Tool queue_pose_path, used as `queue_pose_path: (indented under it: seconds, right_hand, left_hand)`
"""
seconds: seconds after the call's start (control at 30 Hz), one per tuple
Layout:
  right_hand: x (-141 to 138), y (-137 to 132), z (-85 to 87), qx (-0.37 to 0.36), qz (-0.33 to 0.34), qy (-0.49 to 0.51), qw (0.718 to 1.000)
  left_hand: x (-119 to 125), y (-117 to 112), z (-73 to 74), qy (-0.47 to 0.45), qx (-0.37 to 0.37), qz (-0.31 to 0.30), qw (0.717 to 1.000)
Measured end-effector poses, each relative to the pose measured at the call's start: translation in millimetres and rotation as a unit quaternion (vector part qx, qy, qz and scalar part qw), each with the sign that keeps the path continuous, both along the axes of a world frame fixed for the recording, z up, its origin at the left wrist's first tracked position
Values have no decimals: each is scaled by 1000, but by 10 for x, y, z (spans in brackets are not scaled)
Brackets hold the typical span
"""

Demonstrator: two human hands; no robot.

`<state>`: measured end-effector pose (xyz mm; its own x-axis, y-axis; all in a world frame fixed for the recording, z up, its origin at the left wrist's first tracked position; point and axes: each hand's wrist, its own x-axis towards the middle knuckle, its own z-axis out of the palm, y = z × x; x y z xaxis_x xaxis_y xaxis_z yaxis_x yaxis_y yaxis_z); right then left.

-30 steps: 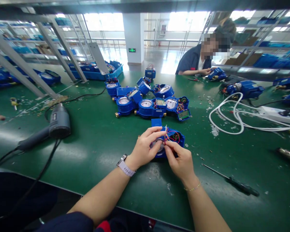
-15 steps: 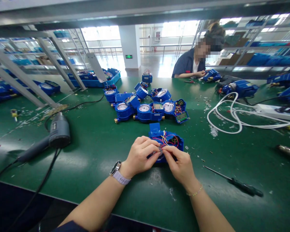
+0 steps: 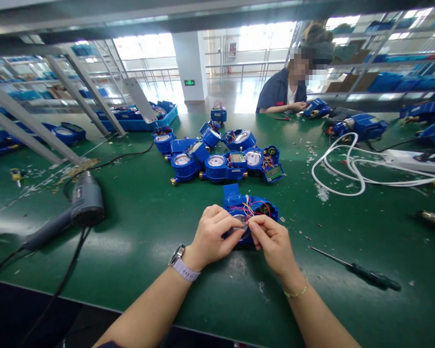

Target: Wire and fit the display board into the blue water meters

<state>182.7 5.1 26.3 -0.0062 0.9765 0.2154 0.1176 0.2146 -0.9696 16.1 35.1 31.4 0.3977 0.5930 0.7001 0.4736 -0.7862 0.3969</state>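
Note:
An opened blue water meter [image 3: 252,205] with loose red, yellow and white wires lies on the green table [image 3: 148,227] in front of me. My left hand [image 3: 215,234], with a watch on the wrist, pinches the meter's wires at its near edge. My right hand [image 3: 273,241] meets it there, fingertips pinched on the same wires. Both hands rest over the meter's near side and hide its dial.
A cluster of blue water meters [image 3: 221,157] lies just beyond. A heat gun [image 3: 81,205] with black cord sits left, a screwdriver [image 3: 362,275] right, a white cable coil [image 3: 348,166] far right. A person [image 3: 286,89] works across the table. A blue tray [image 3: 137,113] stands back left.
My hands have stayed on the meter's wires, shifting slightly; the fingertips are pinched a little higher. The hand at the far left edge is gone from view.

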Motion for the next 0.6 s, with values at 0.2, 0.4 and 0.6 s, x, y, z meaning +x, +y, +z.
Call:
queue_pose_path:
  seconds: [0.2, 0.4, 0.6]
  right_hand:
    - [24, 9, -11, -9, 20, -7, 1000]
    - [23, 0, -37, 15, 11, -28, 999]
    - [112, -17, -25, 51, -46, -17, 997]
  left_hand:
    - [-4, 22, -63, -40, -42, 16, 998]
    - [10, 36, -49, -46, -47, 17, 998]
    - [24, 36, -84, -43, -37, 25, 998]
